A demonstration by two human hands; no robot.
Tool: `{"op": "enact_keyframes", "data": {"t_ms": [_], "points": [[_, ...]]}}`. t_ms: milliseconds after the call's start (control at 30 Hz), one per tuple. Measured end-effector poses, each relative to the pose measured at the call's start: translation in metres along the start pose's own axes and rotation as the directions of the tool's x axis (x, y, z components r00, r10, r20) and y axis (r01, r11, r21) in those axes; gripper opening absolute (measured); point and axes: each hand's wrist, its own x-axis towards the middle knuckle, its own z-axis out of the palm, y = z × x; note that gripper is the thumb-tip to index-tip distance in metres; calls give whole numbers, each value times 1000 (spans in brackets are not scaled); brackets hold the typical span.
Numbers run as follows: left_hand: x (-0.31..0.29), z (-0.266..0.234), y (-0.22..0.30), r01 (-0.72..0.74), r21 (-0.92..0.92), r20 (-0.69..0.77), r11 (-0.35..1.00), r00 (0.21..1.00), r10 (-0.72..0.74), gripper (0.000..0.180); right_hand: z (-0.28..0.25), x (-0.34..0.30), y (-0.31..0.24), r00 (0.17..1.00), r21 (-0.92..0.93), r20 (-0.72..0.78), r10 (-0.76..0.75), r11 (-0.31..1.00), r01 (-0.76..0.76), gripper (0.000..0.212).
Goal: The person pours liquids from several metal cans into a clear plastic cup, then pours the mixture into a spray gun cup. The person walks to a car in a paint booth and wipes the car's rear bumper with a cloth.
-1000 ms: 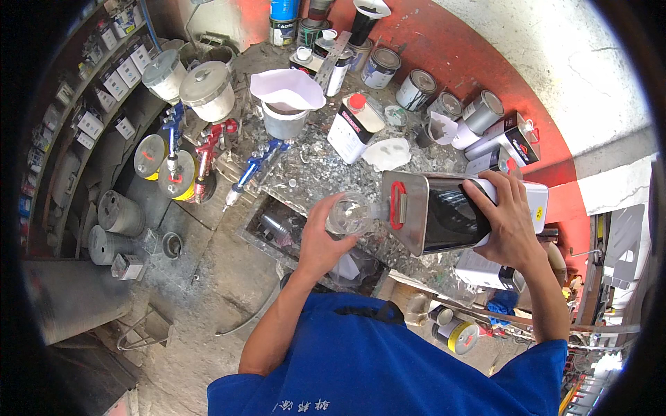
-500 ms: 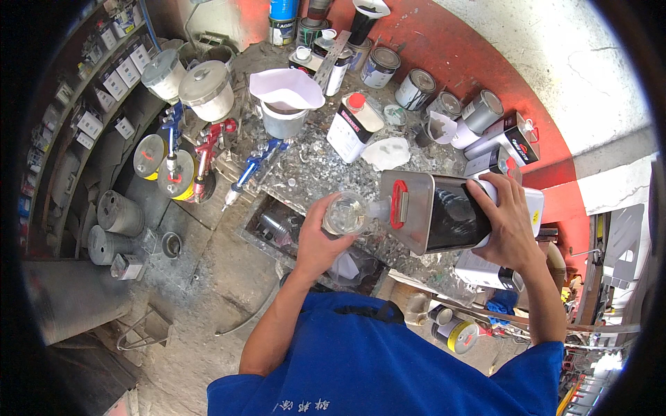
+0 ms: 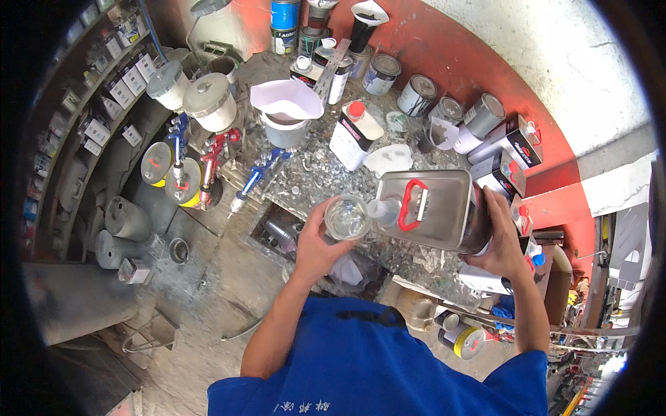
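My left hand (image 3: 320,243) is wrapped round a clear cup (image 3: 347,218), seen from above. Against the cup's right rim is the translucent spout (image 3: 382,213) of a large rectangular metal can (image 3: 444,208). That can has a red handle (image 3: 413,204) on its top face, which is turned toward me. My right hand (image 3: 497,236) grips the can's body from the right side. Whether liquid is flowing from the spout I cannot make out. Beyond the cup, a small can with a red cap (image 3: 353,135) stands on the bench beside a pale flat sheet (image 3: 388,159).
Spray guns (image 3: 251,182) hang along the bench's left edge. Behind them are lidded buckets (image 3: 209,102) and a grey pot with a paper strainer (image 3: 286,104). Paint tins (image 3: 418,95) line the red wall. An open drawer (image 3: 277,232) lies below the cup; a shelf (image 3: 90,114) stands left.
The metal can has rolled from a strong tilt so its top now shows more, and its handle faces up. My right hand has shifted lower with it. The left hand and cup barely moved.
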Motion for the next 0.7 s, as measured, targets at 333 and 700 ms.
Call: {"op": "enact_keyframes", "data": {"t_ms": [333,700], "points": [[31,-32,88,-111,-20,-111,994,988,108,81,97,-42,70,926,650,-125,356,734,-195,147],[140,-102,188,-136,377,-250,916,937,243,69,163,-49,109,802,670,-312,509,716,-194,147]]}}
